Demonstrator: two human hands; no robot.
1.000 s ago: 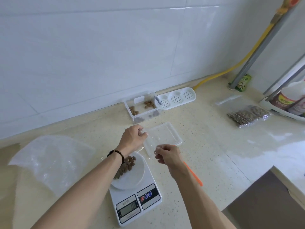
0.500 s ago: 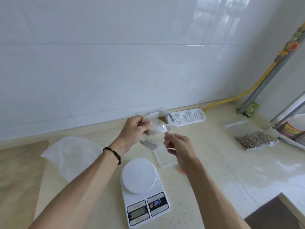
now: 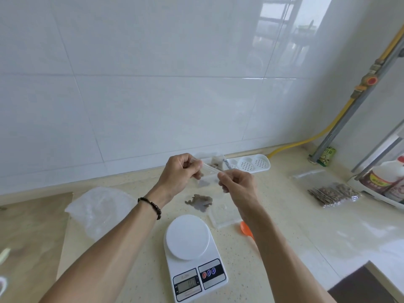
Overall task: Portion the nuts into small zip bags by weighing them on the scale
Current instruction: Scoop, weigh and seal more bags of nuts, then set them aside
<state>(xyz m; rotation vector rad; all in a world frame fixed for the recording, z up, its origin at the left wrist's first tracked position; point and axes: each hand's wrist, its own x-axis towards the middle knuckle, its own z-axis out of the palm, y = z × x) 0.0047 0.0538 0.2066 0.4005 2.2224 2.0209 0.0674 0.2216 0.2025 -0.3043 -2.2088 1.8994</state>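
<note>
A white digital scale is seen nearest the camera on the speckled counter, its round platform bare. Just beyond it, an orange spoon and a clear lid are laid to the right, and a crumpled clear bag to the left. A small zip bag is held up above the counter, its top edge pinched in the grip of the left hand and the right hand; brown nuts, blurred, appear to be gathered in its hanging lower part. Filled bags are stacked at far right. A clear container and white tray are set against the tiled wall.
</note>
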